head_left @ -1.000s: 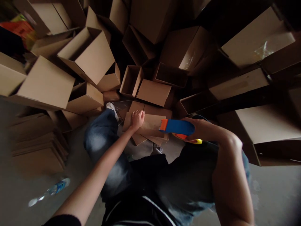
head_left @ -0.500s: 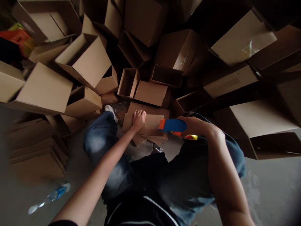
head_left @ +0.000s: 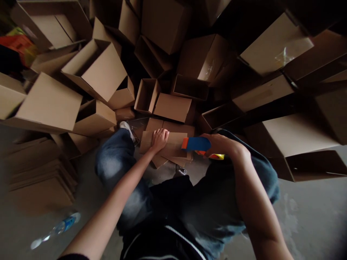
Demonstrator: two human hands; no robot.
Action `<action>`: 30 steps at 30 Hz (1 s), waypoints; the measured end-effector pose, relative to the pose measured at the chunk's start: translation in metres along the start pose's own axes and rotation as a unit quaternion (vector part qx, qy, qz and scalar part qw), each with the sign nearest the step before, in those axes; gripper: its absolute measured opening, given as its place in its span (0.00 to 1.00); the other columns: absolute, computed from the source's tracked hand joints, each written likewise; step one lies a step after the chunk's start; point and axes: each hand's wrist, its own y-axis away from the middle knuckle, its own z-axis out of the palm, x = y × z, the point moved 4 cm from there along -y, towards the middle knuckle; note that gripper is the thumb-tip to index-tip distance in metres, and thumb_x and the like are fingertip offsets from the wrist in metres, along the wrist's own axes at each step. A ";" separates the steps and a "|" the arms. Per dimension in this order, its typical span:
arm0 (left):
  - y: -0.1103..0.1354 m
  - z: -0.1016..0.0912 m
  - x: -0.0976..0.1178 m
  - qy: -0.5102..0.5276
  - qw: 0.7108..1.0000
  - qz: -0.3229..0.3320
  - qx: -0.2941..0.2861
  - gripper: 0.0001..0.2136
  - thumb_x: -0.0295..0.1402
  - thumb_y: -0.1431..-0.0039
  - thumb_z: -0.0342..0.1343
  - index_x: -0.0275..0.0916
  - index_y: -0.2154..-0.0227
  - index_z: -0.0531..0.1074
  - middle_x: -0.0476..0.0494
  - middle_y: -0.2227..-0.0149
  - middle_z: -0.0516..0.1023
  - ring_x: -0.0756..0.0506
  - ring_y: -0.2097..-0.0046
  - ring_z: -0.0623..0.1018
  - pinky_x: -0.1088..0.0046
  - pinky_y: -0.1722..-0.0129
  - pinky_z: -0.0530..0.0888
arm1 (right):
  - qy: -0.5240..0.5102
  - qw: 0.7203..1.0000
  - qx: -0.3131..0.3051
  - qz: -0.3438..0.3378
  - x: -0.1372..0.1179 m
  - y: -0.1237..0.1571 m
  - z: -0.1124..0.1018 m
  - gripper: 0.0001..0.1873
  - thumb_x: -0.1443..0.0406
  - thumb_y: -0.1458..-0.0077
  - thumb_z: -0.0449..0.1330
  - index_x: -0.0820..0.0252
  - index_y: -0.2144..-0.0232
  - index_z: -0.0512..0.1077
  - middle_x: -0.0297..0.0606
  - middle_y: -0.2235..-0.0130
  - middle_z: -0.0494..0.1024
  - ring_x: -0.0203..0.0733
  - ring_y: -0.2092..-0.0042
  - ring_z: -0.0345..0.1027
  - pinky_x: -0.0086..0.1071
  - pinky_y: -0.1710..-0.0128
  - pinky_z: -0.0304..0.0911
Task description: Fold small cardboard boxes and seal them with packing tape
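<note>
Dim grey concrete floor (head_left: 311,216) (stained) walled in by piled cardboard boxes (head_left: 103,68).

Yr tape gun (head_left: 196,143): smooth plastic, slight sheen. Flat sheets (head_left: 173,144) & boxes (head_left: 100,70) all round: matt cardboard; far-right box has glossy clear tape (head_left: 287,54). Yr jeans (head_left: 114,159): denim. Floor (head_left: 311,216): matt, rough concrete. Near-left bottle (head_left: 61,226): clear plastic.

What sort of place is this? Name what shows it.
Probably a packing or storage area: piles of open brown cardboard boxes, a stack of flattened brown cardboard sheets, and a blue-and-orange tape dispenser in the right hand.
</note>
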 end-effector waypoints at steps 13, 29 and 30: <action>-0.004 0.009 0.017 0.005 0.999 0.035 -0.022 0.12 0.29 0.26 0.42 0.43 0.56 0.71 0.43 0.51 0.79 0.42 0.47 0.75 0.64 0.43 0.64 | -0.015 1.000 -0.003 0.009 0.002 -0.003 0.001 0.41 0.62 0.58 0.74 0.55 0.41 0.68 0.45 0.51 0.81 0.55 0.48 0.75 0.38 0.54 0.69; 0.000 0.013 0.026 -0.012 0.999 0.044 0.002 0.09 0.32 0.26 0.44 0.42 0.56 0.71 0.39 0.48 0.77 0.41 0.38 0.69 0.59 0.36 0.58 | -0.012 1.000 0.012 -0.002 -0.001 -0.003 0.002 0.39 0.63 0.59 0.74 0.54 0.43 0.70 0.46 0.51 0.81 0.55 0.49 0.76 0.40 0.53 0.70; -0.001 0.014 0.026 -0.010 0.999 0.040 0.003 0.09 0.31 0.27 0.44 0.42 0.56 0.71 0.39 0.48 0.77 0.41 0.38 0.69 0.58 0.36 0.57 | -0.009 1.000 0.010 0.002 -0.001 -0.002 0.002 0.39 0.63 0.59 0.74 0.54 0.43 0.70 0.46 0.51 0.81 0.55 0.49 0.76 0.40 0.54 0.70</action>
